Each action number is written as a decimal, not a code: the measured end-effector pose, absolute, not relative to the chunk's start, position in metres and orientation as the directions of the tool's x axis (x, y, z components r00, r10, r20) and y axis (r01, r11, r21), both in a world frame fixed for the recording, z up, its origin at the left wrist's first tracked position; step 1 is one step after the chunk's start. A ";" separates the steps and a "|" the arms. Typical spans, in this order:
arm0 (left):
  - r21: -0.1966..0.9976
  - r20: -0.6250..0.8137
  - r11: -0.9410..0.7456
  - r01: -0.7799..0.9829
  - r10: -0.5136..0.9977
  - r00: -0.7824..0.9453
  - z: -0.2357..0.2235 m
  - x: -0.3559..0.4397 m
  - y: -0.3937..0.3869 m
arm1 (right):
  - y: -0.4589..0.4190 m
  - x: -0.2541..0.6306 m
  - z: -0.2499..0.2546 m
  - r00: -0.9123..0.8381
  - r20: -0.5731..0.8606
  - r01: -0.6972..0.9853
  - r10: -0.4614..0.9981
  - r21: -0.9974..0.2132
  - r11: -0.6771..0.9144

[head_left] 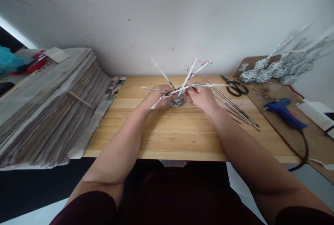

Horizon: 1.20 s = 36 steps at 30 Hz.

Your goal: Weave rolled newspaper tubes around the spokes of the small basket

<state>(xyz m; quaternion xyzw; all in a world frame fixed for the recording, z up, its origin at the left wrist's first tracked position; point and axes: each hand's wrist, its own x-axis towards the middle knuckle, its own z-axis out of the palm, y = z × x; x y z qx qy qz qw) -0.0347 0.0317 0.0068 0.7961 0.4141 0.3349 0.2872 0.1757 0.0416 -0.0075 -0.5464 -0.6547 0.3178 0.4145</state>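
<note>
A small woven ball of rolled paper strips [176,102] stands on the wooden tabletop between my hands. Several white paper sticks fan out from its top, up and to both sides. My left hand [164,94] is closed around the weave's left side, its fingertips partly hidden behind the sticks. On the right, my right hand [200,94] pinches a white paper strip [206,85] that runs across the top of the weave and out past the hand. Loose paper sticks [235,109] lie on the table just right of my right hand.
Black scissors [237,87] lie beyond the loose sticks. A blue glue gun [285,113] with a black cord rests on brown board [268,99] at the right. Several finished woven pieces [271,70] lean by the wall. A tall newspaper stack [52,113] fills the left.
</note>
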 end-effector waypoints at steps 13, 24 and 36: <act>0.790 0.255 -0.414 0.453 0.893 0.371 0.001 -0.039 0.039 | 0.020 0.164 0.016 -0.262 0.046 0.133 0.964 -0.988 0.083; 0.771 0.293 -0.444 0.456 0.884 0.365 -0.004 -0.041 0.041 | 0.015 0.151 0.010 -0.260 0.190 0.083 0.947 -0.973 0.218; 0.875 0.234 -0.391 0.285 0.858 0.457 0.001 -0.045 0.042 | 0.022 0.152 0.002 -0.148 0.034 -0.132 0.988 -0.991 0.015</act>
